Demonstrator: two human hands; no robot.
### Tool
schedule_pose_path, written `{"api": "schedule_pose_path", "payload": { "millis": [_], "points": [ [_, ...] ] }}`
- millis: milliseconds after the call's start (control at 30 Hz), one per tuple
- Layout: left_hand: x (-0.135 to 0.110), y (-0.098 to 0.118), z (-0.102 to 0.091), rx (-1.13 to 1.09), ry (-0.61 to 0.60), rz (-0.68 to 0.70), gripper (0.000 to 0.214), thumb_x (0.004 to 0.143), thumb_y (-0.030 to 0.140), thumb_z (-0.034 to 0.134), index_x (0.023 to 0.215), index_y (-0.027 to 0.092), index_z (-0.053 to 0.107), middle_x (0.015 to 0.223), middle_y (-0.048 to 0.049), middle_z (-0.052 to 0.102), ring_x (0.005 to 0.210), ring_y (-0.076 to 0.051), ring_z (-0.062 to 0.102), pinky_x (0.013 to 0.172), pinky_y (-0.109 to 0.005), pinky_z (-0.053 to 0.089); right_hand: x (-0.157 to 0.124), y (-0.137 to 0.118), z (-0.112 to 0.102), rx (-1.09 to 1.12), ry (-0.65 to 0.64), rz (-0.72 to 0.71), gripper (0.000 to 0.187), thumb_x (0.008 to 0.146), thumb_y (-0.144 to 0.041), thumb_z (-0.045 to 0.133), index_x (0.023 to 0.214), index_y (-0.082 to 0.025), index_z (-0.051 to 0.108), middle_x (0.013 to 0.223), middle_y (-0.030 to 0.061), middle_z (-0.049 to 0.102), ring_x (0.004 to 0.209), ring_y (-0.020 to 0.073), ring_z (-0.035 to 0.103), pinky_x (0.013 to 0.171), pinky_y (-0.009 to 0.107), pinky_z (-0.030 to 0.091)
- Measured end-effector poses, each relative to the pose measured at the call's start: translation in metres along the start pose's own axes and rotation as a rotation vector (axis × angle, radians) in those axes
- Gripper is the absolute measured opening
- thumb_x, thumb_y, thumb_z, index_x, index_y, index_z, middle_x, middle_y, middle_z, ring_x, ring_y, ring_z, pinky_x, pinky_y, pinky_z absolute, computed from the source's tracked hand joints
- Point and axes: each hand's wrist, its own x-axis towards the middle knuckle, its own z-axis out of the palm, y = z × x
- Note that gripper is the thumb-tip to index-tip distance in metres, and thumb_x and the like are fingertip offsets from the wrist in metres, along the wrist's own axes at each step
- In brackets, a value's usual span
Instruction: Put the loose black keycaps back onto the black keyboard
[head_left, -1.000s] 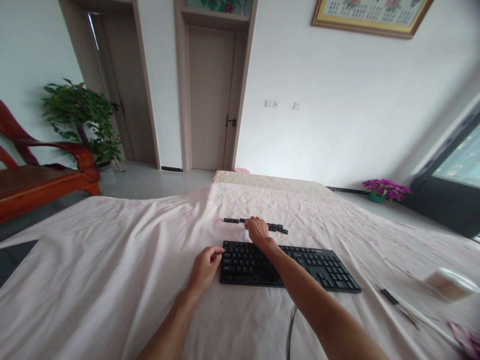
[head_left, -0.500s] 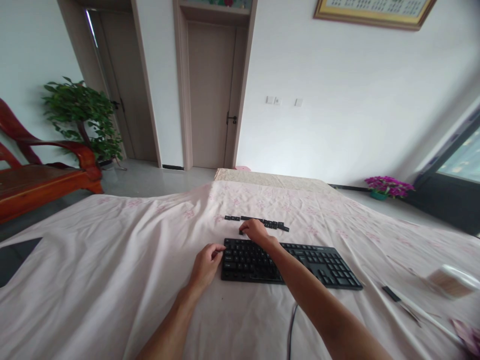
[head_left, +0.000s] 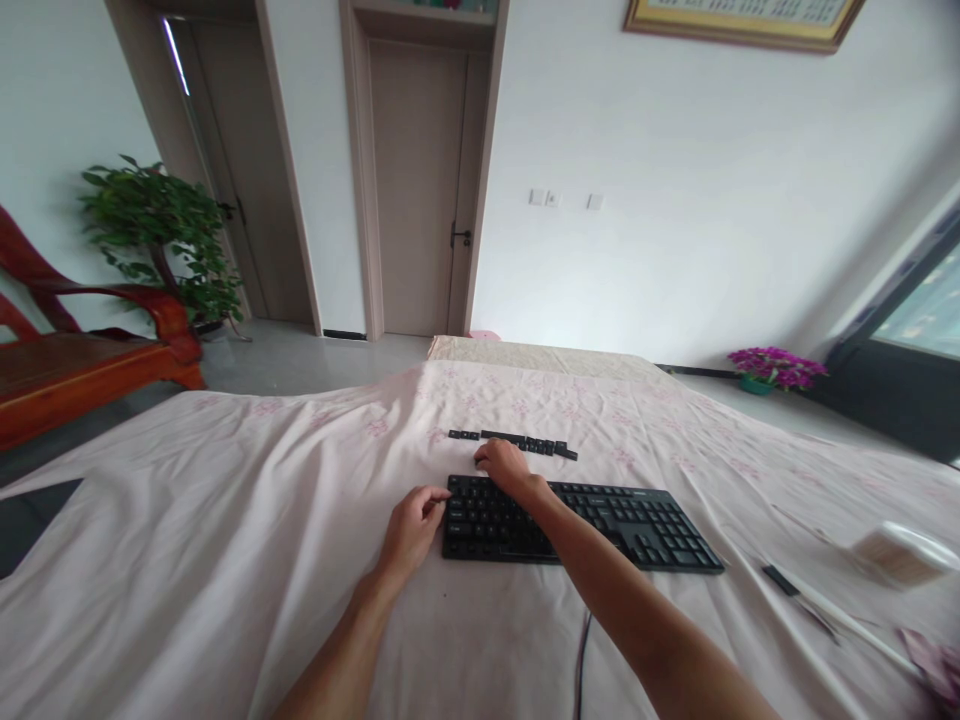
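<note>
A black keyboard (head_left: 630, 530) lies on the pale flowered cloth, with several keys gone from its near edge. My left hand (head_left: 414, 520) is closed at its left end, fingertips on the corner. My right hand (head_left: 504, 466) reaches across the board to just beyond its far edge. Its fingers are pinched on a small black keycap (head_left: 478, 461) at the cloth, mostly hidden by the fingers. Behind that hand runs a loose row of removed keycaps (head_left: 551, 448), including the long space bar (head_left: 501, 437). My right forearm covers part of the keys.
To the right lie a dark-ended tool (head_left: 781, 580) and a clear tub of thin sticks (head_left: 904, 555). A cable (head_left: 583, 665) runs from the keyboard toward me. A dark flat panel (head_left: 34, 525) sits at the left. A wooden chair (head_left: 97, 340) stands beyond.
My right hand has shifted very slightly left and away from me with the keycap, nearer the loose row. My left hand stays at the keyboard's corner. The camera view has moved a little.
</note>
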Motion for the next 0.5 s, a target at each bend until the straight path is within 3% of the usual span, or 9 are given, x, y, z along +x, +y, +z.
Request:
{"api": "schedule_pose_path", "payload": {
  "millis": [200,367,500],
  "points": [
    [-0.002,0.001,-0.001,0.003,-0.007,0.000,0.026,0.080,0.026,0.049,0.098,0.020,0.067,0.097,-0.0042,0.070,0.085,-0.016,0.065,0.081,-0.028,0.048,-0.022,-0.002,-0.013,0.011,0.049,-0.002,0.025,0.082,-0.026,0.056,0.103,-0.024,0.071,0.110,0.0045,0.067,0.102,0.0192,0.061,0.085,0.024,0.040],
    [-0.001,-0.001,-0.001,0.008,-0.014,-0.007,0.025,0.080,0.026,0.050,0.097,0.020,0.067,0.097,-0.0043,0.070,0.084,-0.016,0.065,0.081,-0.027,0.048,-0.072,0.004,-0.026,0.142,0.182,-0.010,0.027,0.083,-0.028,0.057,0.107,-0.024,0.068,0.102,0.0023,0.069,0.092,0.0165,0.062,0.083,0.024,0.042],
    [-0.001,-0.002,-0.001,0.014,-0.013,-0.005,0.026,0.080,0.027,0.050,0.098,0.020,0.068,0.098,-0.0043,0.070,0.086,-0.016,0.065,0.082,-0.028,0.048,-0.117,0.007,-0.028,0.156,0.182,-0.022,0.021,0.084,-0.027,0.056,0.099,-0.025,0.070,0.100,0.0019,0.068,0.092,0.0168,0.061,0.082,0.025,0.043]
  ]
}}
